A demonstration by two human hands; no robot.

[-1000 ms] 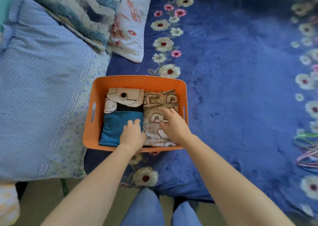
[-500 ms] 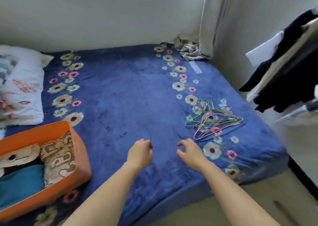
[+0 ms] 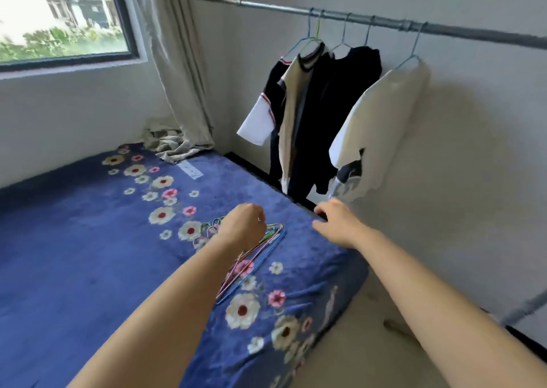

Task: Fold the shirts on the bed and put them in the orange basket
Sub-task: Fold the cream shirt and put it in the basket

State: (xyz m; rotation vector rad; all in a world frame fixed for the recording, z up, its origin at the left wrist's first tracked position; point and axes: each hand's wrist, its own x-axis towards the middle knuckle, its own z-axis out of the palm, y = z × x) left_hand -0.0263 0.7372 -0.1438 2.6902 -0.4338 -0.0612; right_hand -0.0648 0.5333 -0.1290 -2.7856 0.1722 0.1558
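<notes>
Several shirts hang on wire hangers from a grey rail [image 3: 370,19] along the right wall: a dark one with white sleeve [image 3: 266,112], a cream one [image 3: 294,97], a black one [image 3: 337,106] and a white one [image 3: 381,115]. My left hand [image 3: 244,228] hovers with loosely curled fingers over a pile of coloured wire hangers [image 3: 254,257] on the blue flowered bed [image 3: 88,239], holding nothing. My right hand [image 3: 340,222] reaches out past the bed's right edge, below the white shirt, fingers relaxed and empty. The orange basket is out of view.
A window [image 3: 59,18] with a beige curtain [image 3: 174,62] fills the far left wall; the curtain's end lies bunched [image 3: 171,145] on the bed's far corner. A narrow strip of pale floor [image 3: 370,343] runs between bed and wall.
The view swung right, from the orange basket with folded shirts to the hanging shirts. Both hands left the basket and moved across the bed toward the rail.
</notes>
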